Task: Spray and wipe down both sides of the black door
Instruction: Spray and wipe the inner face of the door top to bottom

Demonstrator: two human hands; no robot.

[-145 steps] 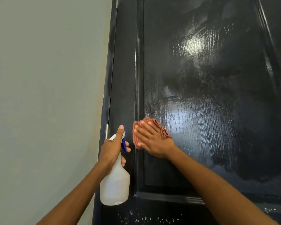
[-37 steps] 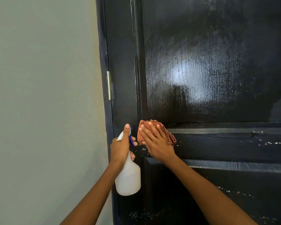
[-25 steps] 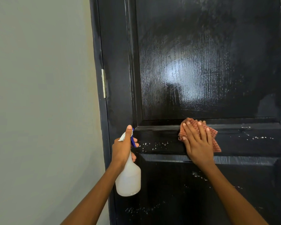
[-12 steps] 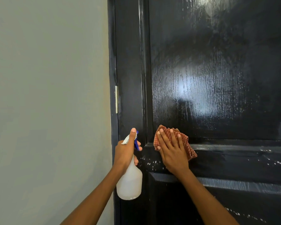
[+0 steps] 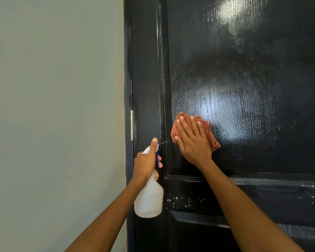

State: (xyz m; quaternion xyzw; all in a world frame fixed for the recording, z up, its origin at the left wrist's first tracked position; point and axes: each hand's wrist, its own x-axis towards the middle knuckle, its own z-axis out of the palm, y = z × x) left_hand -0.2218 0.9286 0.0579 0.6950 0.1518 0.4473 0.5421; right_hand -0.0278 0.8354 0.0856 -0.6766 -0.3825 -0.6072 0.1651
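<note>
Right hand (image 5: 193, 142) lies flat, fingers straight, pressing an orange checked cloth (image 5: 210, 135) against the lower left of the black door (image 5: 244, 79)'s upper panel. Left hand (image 5: 145, 164) grips the neck of a white spray bottle (image 5: 148, 200), thumb along its head, just left of the cloth. Metal hinge (image 5: 132, 125) sits on the door edge beside a grey wall (image 5: 53, 106); white droplets (image 5: 185, 200) dot the rail below.

Single head view, close to the door (image 5: 244, 88), facing it nearly square-on, slightly downward; wall (image 5: 53, 106) fills left third, both forearms enter from below.
</note>
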